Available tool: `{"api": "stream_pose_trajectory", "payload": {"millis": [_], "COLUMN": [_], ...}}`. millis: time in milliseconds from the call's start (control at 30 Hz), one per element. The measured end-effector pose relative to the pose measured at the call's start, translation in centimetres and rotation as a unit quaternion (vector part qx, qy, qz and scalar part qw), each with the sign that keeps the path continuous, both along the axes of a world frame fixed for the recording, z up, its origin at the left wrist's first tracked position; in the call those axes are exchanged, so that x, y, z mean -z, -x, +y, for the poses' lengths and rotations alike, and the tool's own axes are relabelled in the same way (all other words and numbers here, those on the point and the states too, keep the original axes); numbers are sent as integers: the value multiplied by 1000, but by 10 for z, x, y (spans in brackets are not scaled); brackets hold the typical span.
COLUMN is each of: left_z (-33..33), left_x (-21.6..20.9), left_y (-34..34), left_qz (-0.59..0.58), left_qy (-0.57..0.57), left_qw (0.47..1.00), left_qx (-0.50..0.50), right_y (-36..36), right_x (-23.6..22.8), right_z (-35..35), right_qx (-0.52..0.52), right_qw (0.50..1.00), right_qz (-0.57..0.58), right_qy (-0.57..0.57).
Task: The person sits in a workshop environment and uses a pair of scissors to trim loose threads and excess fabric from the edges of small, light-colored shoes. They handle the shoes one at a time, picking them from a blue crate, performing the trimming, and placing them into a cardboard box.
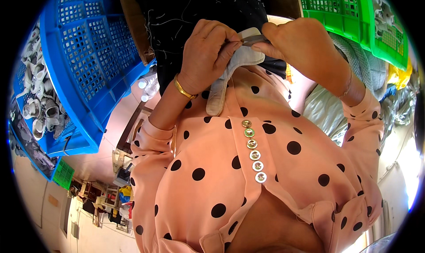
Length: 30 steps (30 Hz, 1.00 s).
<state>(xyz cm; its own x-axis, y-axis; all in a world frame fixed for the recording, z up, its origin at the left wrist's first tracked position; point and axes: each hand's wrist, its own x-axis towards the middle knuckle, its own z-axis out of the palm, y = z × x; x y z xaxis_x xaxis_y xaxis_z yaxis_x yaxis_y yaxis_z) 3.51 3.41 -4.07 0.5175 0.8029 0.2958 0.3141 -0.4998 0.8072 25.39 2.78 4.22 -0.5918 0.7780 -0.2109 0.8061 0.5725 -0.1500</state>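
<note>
A pale grey shoe upper piece [217,93] hangs between my hands, its long strap-like end lying against the polka-dot shirt. My left hand [206,53] is closed, with thumb and fingers pinching the piece near its top edge. A gold bangle is on that wrist. My right hand [296,42] is closed around a small grey metal tool that looks like thread snips [254,40]. The tip of the snips reaches the left fingertips, and the exact contact point is hidden. Behind the hands lies a black cloth [166,29] on the lap, scattered with loose white thread ends.
At the left stands a blue plastic crate [90,53], with several grey shoe uppers [40,98] beside it. A green crate [338,2] is at the far right, near a clear plastic bag [325,107]. Clear bottles [150,87] stand by the blue crate.
</note>
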Motion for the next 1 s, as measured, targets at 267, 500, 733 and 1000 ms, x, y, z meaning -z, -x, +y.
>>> {"api": "stream_pose_trajectory", "payload": {"millis": [267,500,733,1000], "left_z": [0,-1,-18,-70], "left_x": [3,1,-3,-29], "left_y": [0,2,51,65], "left_qz": [-13,-22,-90,-50], "left_qy": [39,-23,180,463], "left_qw": [999,999,966,880], "left_qx": [10,-34,-161,-90], "right_y": [5,11,8,19], "right_x": [-1,0,25,29], "right_z": [4,4,-6,-18], "right_qx": [-12,-20,63,148], "right_qw": [999,999,994,966], "right_qz": [5,-12,90,212], "right_qy": [-32,-45,-24,-2]}}
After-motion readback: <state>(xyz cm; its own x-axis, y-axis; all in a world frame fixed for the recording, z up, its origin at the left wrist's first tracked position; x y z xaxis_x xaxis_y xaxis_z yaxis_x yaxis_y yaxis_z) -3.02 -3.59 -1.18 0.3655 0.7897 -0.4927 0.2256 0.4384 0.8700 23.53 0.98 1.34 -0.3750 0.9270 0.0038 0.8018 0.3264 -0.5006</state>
